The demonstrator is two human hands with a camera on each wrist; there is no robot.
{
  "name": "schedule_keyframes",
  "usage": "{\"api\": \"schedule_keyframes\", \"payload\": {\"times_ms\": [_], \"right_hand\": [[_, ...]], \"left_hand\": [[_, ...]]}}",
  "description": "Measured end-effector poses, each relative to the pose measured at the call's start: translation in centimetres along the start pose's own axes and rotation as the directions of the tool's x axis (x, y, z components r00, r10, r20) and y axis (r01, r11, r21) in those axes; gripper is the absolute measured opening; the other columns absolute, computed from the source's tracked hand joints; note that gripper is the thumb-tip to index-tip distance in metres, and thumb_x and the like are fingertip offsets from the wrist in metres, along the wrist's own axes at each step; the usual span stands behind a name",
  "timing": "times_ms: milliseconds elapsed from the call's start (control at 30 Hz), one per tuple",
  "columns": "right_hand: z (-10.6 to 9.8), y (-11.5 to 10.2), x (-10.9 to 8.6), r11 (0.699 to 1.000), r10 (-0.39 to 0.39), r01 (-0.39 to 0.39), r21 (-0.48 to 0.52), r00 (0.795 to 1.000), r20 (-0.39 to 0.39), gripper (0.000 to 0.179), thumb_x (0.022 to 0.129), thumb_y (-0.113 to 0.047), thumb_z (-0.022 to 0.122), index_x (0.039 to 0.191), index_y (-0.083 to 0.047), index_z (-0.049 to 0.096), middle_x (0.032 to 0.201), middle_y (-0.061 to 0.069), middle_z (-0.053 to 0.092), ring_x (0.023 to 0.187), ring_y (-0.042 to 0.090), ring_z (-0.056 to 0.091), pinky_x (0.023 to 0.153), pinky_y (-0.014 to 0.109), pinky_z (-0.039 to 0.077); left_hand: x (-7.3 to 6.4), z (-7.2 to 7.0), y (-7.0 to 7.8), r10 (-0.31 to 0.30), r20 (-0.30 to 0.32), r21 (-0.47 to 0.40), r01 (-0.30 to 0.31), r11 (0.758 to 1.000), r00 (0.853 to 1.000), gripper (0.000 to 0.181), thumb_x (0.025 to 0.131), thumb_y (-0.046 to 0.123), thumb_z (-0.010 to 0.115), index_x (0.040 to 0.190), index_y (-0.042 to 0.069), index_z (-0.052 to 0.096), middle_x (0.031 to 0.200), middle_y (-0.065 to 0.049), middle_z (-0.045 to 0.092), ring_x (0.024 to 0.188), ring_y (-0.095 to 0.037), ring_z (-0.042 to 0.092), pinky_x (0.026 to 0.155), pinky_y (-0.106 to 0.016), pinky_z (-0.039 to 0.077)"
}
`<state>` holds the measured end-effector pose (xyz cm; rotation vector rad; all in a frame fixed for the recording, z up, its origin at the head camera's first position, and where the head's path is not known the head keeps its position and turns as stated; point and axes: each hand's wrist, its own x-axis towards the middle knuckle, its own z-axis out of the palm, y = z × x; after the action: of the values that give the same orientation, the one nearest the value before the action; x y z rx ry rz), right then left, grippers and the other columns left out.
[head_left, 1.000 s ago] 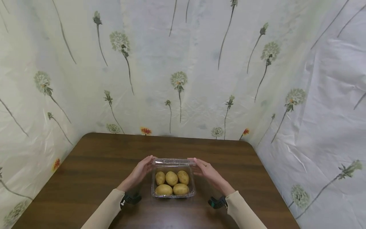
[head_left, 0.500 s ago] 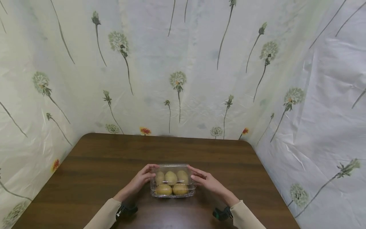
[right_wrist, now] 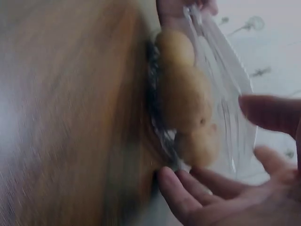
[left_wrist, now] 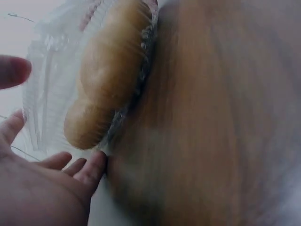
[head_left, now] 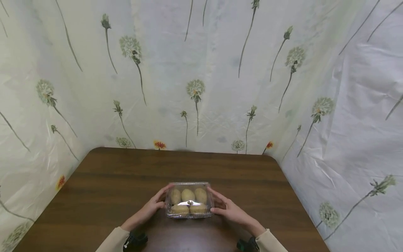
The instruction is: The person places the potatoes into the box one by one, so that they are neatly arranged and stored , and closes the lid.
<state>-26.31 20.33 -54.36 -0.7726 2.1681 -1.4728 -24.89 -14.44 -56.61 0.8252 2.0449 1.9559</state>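
A clear plastic clamshell box (head_left: 189, 216) sits on the table with several yellow potatoes (head_left: 188, 195) inside. Its transparent lid (left_wrist: 41, 94) is folded over the potatoes, which show through it. My left hand (head_left: 150, 207) is at the box's left side, fingers spread along the wall and lid edge. On the opposite side, my right hand (head_left: 232, 210) has its fingers stretched along the far part of the lid and its thumb near the front corner. In the right wrist view the lid (right_wrist: 225, 89) slants above the potatoes, with the thumb and fingers beside it.
The dark brown wooden table (head_left: 126, 168) extends around the box. Behind it and at both sides hangs a pale sheet (head_left: 220, 87) printed with dandelions. Black bands (head_left: 135, 240) sit at both wrists, below light beige sleeves (head_left: 112, 241).
The lid has swung from standing up at the back down over the potatoes towards the person. Both hands have come down and nearer along the box's sides.
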Motion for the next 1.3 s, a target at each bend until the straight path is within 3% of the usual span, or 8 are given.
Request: {"api": "schedule_keyframes", "payload": {"times_ms": [133, 200, 267, 367, 467, 567, 667, 1300], "right_hand": [[0.8, -0.2, -0.3, 0.99, 0.059, -0.05, 0.132, 0.996, -0.065, 0.075, 0.095, -0.011, 0.061, 0.153, -0.007, 0.014, 0.138, 0.03, 0.045, 0.114, 0.033, 0.058, 0.086, 0.032, 0.055], [1.0, -0.4, -0.4, 0.979, 0.089, -0.071, 0.192, 0.992, -0.084, 0.07, 0.095, -0.007, 0.058, 0.149, 0.003, 0.016, 0.118, 0.029, 0.056, 0.099, 0.026, 0.064, 0.079, 0.035, 0.057], [1.2, -0.7, -0.4, 0.967, 0.116, -0.092, 0.236, 0.989, -0.092, 0.064, 0.094, -0.005, 0.055, 0.144, 0.01, 0.018, 0.103, 0.02, 0.061, 0.084, 0.018, 0.064, 0.072, 0.033, 0.058], [1.6, -1.1, -0.5, 0.957, 0.146, -0.119, 0.264, 0.986, -0.085, 0.06, 0.094, -0.004, 0.052, 0.14, 0.013, 0.019, 0.085, 0.008, 0.062, 0.069, 0.014, 0.062, 0.061, 0.028, 0.056], [2.1, -1.2, -0.4, 0.945, 0.188, -0.162, 0.285, 0.98, -0.064, 0.06, 0.094, -0.005, 0.05, 0.141, 0.011, 0.018, 0.075, 0.006, 0.064, 0.06, 0.013, 0.061, 0.056, 0.025, 0.053], [2.4, -1.1, -0.3, 0.935, 0.225, -0.196, 0.296, 0.972, -0.066, 0.061, 0.092, -0.007, 0.049, 0.142, 0.008, 0.018, 0.073, 0.006, 0.067, 0.058, 0.012, 0.062, 0.055, 0.026, 0.054], [2.6, -1.2, -0.2, 0.931, 0.232, -0.198, 0.307, 0.969, -0.079, 0.061, 0.092, -0.006, 0.05, 0.143, 0.008, 0.018, 0.072, 0.006, 0.067, 0.057, 0.012, 0.062, 0.055, 0.025, 0.054], [2.7, -1.4, -0.2, 0.946, 0.214, -0.181, 0.27, 0.972, -0.099, 0.062, 0.09, -0.003, 0.05, 0.142, 0.009, 0.019, 0.07, 0.004, 0.065, 0.055, 0.009, 0.056, 0.051, 0.022, 0.05]], "left_hand": [[-1.1, 0.6, 0.5, -0.027, -0.062, 0.111, 0.034, 0.993, 0.998, 0.074, 0.092, 0.001, 0.055, 0.153, 0.003, 0.012, 0.154, -0.03, 0.019, 0.139, -0.051, 0.022, 0.106, -0.032, 0.037], [-1.6, 1.0, 0.9, -0.092, -0.109, 0.126, 0.106, 0.986, 0.99, 0.074, 0.094, 0.008, 0.057, 0.152, 0.001, 0.011, 0.149, -0.033, 0.027, 0.135, -0.05, 0.031, 0.105, -0.038, 0.039], [-1.9, 1.5, 1.4, -0.158, -0.16, 0.125, 0.179, 0.976, 0.974, 0.07, 0.094, 0.01, 0.058, 0.148, -0.004, 0.016, 0.14, -0.034, 0.038, 0.128, -0.047, 0.043, 0.1, -0.039, 0.044], [-2.2, 2.2, 2.0, -0.247, -0.22, 0.079, 0.269, 0.96, 0.944, 0.058, 0.093, 0.01, 0.054, 0.138, -0.011, 0.025, 0.117, -0.027, 0.055, 0.105, -0.033, 0.061, 0.082, -0.032, 0.054], [-2.1, 2.6, 2.4, -0.305, -0.209, -0.037, 0.304, 0.952, 0.929, 0.048, 0.093, 0.005, 0.048, 0.131, -0.012, 0.024, 0.091, -0.015, 0.061, 0.076, -0.02, 0.065, 0.06, -0.026, 0.053], [-1.9, 2.9, 2.5, -0.341, -0.154, -0.161, 0.317, 0.935, 0.928, 0.045, 0.092, 0.002, 0.043, 0.128, -0.007, 0.017, 0.075, -0.008, 0.062, 0.059, -0.015, 0.063, 0.052, -0.024, 0.05], [-1.8, 3.0, 2.6, -0.35, -0.131, -0.218, 0.317, 0.923, 0.928, 0.047, 0.089, 0.0, 0.042, 0.128, -0.006, 0.015, 0.068, -0.005, 0.062, 0.054, -0.013, 0.062, 0.05, -0.023, 0.049], [-1.9, 2.8, 2.8, -0.333, -0.106, -0.218, 0.305, 0.927, 0.937, 0.048, 0.088, -0.001, 0.043, 0.127, -0.005, 0.014, 0.067, -0.002, 0.061, 0.053, -0.011, 0.059, 0.049, -0.021, 0.047]]}}
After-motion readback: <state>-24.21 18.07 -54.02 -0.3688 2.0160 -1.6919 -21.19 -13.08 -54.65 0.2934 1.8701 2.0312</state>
